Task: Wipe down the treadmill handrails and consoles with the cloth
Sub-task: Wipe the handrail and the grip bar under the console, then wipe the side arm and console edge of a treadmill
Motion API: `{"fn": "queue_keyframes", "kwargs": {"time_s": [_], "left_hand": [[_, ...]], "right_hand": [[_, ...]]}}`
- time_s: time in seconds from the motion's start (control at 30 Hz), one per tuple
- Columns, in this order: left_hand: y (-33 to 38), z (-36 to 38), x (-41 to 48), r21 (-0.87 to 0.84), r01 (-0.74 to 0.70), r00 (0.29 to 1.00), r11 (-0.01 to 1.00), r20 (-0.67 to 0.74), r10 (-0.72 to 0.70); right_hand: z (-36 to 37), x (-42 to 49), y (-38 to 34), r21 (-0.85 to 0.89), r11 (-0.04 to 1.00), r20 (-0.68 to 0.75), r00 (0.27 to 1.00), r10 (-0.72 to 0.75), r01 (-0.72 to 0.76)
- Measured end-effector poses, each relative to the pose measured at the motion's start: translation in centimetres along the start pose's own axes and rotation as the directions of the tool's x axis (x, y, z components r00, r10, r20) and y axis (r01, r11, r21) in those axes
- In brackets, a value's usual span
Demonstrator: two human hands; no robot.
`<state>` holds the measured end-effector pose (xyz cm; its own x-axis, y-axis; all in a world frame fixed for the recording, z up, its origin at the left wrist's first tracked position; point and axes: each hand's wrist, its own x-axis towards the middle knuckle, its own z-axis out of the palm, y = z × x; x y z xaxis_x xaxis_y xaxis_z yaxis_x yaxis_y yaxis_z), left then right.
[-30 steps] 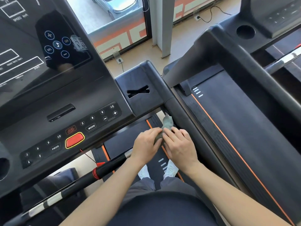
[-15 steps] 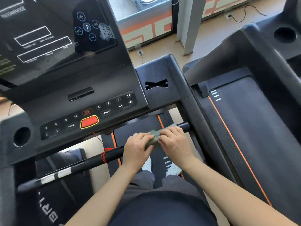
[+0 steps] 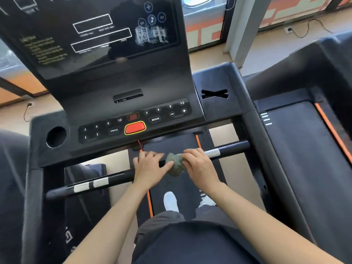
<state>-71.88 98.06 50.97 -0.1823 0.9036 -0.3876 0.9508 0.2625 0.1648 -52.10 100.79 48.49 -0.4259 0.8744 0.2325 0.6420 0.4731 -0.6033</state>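
A crumpled grey-green cloth (image 3: 174, 164) sits bunched on the black front handrail bar (image 3: 232, 147) of the treadmill, near the bar's middle. My right hand (image 3: 198, 165) grips the cloth from its right side, fingers curled over it. My left hand (image 3: 149, 165) rests over the bar just left of the cloth, fingers stretched toward it and touching its edge. The console (image 3: 118, 77) rises behind the bar, with a dark screen and a button panel holding a red stop button (image 3: 135, 128).
The bar carries silver grip bands (image 3: 91, 184) at left and right. A round cup holder (image 3: 56, 136) sits at the console's left. Black side rail (image 3: 266, 149) runs down the right. A second treadmill's belt (image 3: 308, 149) lies to the right. My white shoes (image 3: 170, 201) stand on the belt.
The view has swung left, bringing the console to the centre. Both hands with the cloth have moved leftward along the bar, away from the right side rail, and the left fingers have straightened.
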Motion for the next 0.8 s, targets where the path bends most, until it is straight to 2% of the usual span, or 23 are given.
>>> {"fn": "queue_keyframes", "kwargs": {"time_s": [0.07,0.13,0.23,0.33,0.4,0.5,0.57,0.73,0.8], "left_hand": [[0.0,-0.4,0.4,-0.102,-0.049,0.990,0.994,0.130,0.062],[-0.5,-0.3,0.8,-0.306,-0.068,0.990,0.950,0.099,0.102],[-0.8,-0.5,0.6,-0.629,-0.106,0.989,0.770,0.017,0.150],[-0.1,-1.5,-0.1,-0.803,-0.133,0.969,0.580,0.018,0.248],[0.1,-2.1,-0.5,-0.850,-0.124,0.960,0.511,0.028,0.279],[-0.5,-2.6,-0.5,-0.900,-0.106,0.969,0.423,0.002,0.248],[-1.2,-3.1,-0.3,-0.907,-0.121,0.974,0.404,-0.031,0.223],[-2.2,-6.1,0.4,-0.792,-0.302,0.947,0.530,-0.185,0.263],[-2.0,-7.9,0.5,-0.736,-0.411,0.910,0.538,-0.297,0.289]], "right_hand": [[0.3,0.4,-0.8,-0.021,1.000,0.047,0.999,0.008,-0.007],[0.4,0.7,-1.2,-0.044,0.999,0.076,0.997,0.014,-0.010],[0.0,0.8,-1.8,-0.059,0.987,0.115,0.981,0.157,-0.151],[-0.9,1.2,-1.8,-0.057,0.950,0.135,0.941,0.311,-0.306],[-1.5,1.4,-2.0,-0.065,0.949,0.127,0.940,0.315,-0.309],[-2.8,1.6,-2.3,-0.043,0.933,0.118,0.926,0.359,-0.356],[-3.9,2.0,-2.9,-0.012,0.913,0.115,0.906,0.407,-0.409],[-6.6,3.6,-4.2,0.041,0.877,0.006,0.878,0.479,-0.479],[-7.3,4.5,-4.7,0.027,0.890,-0.061,0.888,0.455,-0.455]]}}
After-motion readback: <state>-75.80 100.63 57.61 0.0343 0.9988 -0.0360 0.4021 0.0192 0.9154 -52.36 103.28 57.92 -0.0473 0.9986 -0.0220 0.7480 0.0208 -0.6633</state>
